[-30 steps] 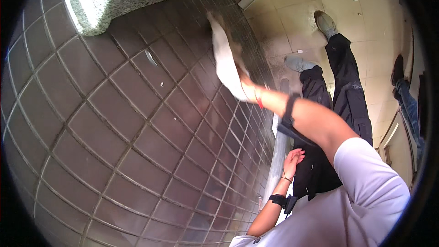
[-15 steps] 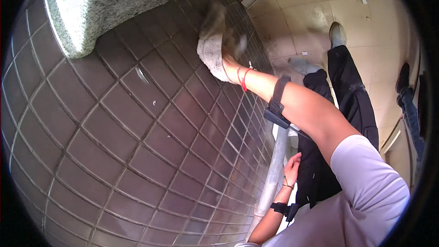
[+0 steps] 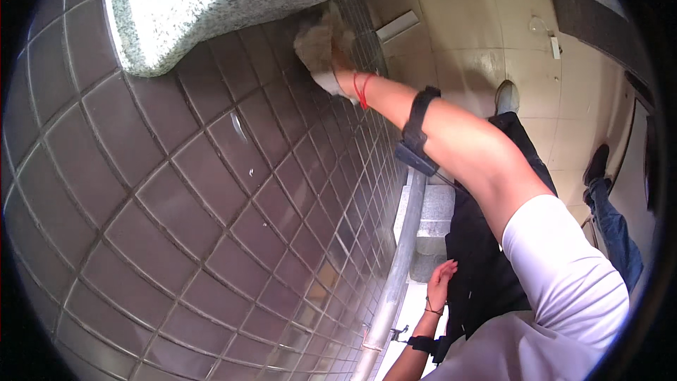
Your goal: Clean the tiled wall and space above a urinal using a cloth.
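Observation:
A greyish-white cloth (image 3: 315, 42) lies against the dark brown tiled wall (image 3: 162, 204), near the underside of a speckled stone ledge. My right hand (image 3: 343, 60) holds the cloth on the tiles; the cloth hides most of the fingers, and this area is blurred. That arm stretches up and across, with a red string at the wrist and a black strap on the forearm. Low beside my dark trousers hangs my left hand (image 3: 441, 273), fingers loosely extended, holding nothing. It is near a pale vertical pipe (image 3: 395, 268) that runs along the wall.
The speckled stone ledge (image 3: 169, 21) juts out above the tiles. A white rectangular piece (image 3: 397, 26) lies on the beige tiled floor (image 3: 465, 21). Behind the pipe are grey blocks or steps (image 3: 436, 212). At the right, another person's leg in jeans (image 3: 613, 226) is visible.
My right hand and the cloth have moved up along the tiles, closer to the stone ledge. The view has shifted, showing more of the ledge. My left hand still hangs low.

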`<state>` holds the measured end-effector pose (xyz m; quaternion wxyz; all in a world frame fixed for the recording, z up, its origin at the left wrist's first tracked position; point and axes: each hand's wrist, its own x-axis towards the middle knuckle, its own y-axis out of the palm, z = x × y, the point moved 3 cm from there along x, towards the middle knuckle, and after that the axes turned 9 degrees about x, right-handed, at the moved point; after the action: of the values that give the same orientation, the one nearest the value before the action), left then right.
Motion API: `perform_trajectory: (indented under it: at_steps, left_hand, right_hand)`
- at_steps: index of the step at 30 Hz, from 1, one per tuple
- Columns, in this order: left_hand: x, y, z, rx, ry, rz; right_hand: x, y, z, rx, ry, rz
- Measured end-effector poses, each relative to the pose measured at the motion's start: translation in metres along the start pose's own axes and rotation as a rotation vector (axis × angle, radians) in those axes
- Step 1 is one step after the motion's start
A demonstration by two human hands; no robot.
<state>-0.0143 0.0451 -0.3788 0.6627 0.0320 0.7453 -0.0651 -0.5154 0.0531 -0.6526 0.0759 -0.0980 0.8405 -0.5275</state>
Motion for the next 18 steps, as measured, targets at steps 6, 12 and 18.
perform_trajectory:
  at_steps: [6, 12, 18]
  left_hand:
    - [-0.006, -0.026, 0.019, -0.115, -0.010, -0.088]
    - [-0.011, -0.014, -0.006, -0.063, -0.010, 0.007]
    - [-0.007, -0.012, -0.011, -0.210, 0.020, -0.011]
  right_hand:
    - [-0.028, -0.141, 0.025, 0.854, 0.232, -0.122]
    - [-0.014, -0.041, 0.005, 1.819, 0.348, 0.087]
    - [0.018, -0.057, -0.050, 2.674, 0.976, 0.497]
